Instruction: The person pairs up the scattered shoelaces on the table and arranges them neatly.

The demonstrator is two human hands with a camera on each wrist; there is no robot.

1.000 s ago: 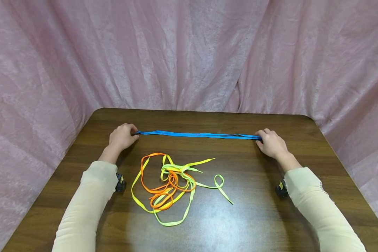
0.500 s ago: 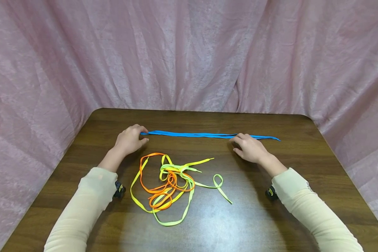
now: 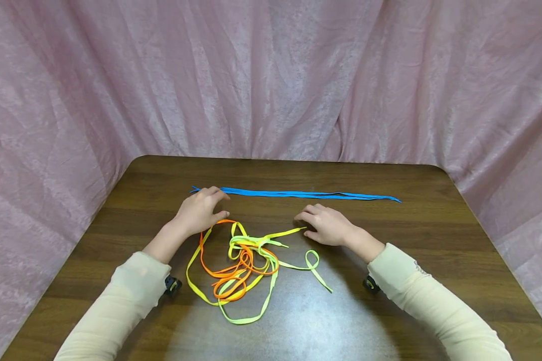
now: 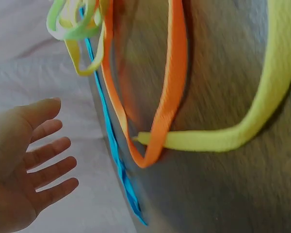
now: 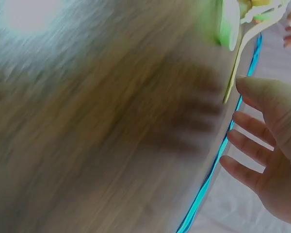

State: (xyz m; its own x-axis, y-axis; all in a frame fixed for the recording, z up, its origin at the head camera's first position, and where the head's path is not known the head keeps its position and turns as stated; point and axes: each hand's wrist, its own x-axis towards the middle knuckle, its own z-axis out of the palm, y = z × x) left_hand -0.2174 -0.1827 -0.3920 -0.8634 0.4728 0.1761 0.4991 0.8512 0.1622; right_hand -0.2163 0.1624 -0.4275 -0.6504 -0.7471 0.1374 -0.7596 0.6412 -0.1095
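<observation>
Stretched nearly straight across the far part of the table is a folded blue shoelace. My left hand hovers just in front of its left end, fingers spread and holding nothing. My right hand, also with nothing in it, is beside the tip of a yellow shoelace. That lace lies tangled with an orange shoelace and a lime-green shoelace in a loose heap between the forearms. In the left wrist view the left hand shows its fingers apart; the right hand looks similar in its own view.
The wooden table has rounded far corners. Behind and beside it hang pink velvet curtains. Each wrist wears a small black camera, such as the left one. Light glares off the near table surface.
Both hands have released the ends of the blue shoelace and moved inward and nearer, toward the tangled laces. The blue shoelace stays straight on the table.
</observation>
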